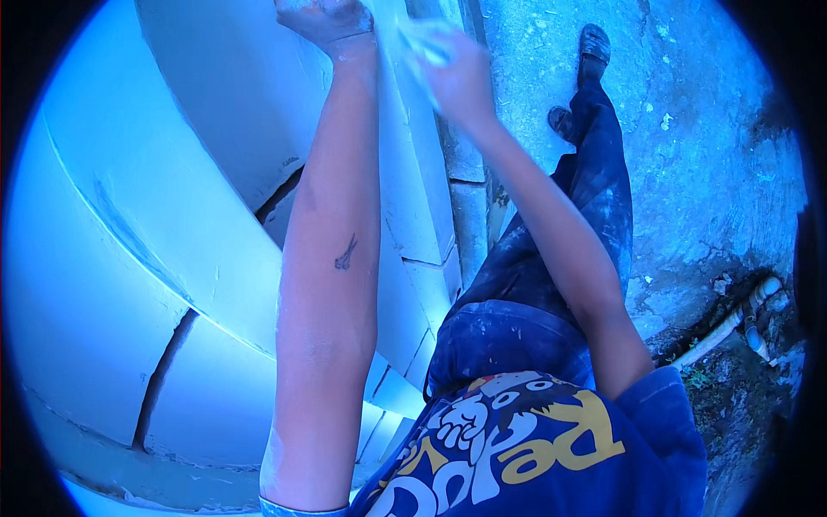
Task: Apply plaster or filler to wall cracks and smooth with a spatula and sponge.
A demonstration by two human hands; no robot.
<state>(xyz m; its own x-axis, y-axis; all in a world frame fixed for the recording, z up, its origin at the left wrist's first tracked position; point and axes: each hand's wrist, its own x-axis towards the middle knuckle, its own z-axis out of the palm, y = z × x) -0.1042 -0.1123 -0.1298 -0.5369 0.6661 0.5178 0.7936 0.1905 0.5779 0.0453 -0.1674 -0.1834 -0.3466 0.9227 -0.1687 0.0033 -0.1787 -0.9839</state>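
Note:
My left hand (332, 21) reaches to the upper edge of the view, dusted with white powder. Its fingers are mostly cut off there, so what they do is hidden. To its right is my right hand (455, 77), smeared by motion and closed around a small pale object (431, 50) whose kind I cannot make out. Both hands are over or beside a long whitish slab (405, 155) with a straight edge. Left of my left forearm stand large, smooth, pale panels (233, 95), with dark gaps between some of them.
A rough, stained concrete floor (680, 172) spreads to the right, under my dusty dark trousers and shoes (594, 43). At the lower right, a pale pipe (724, 332) lies by dark soil and bits of green growth. A pale curved ledge (155, 258) runs along the left.

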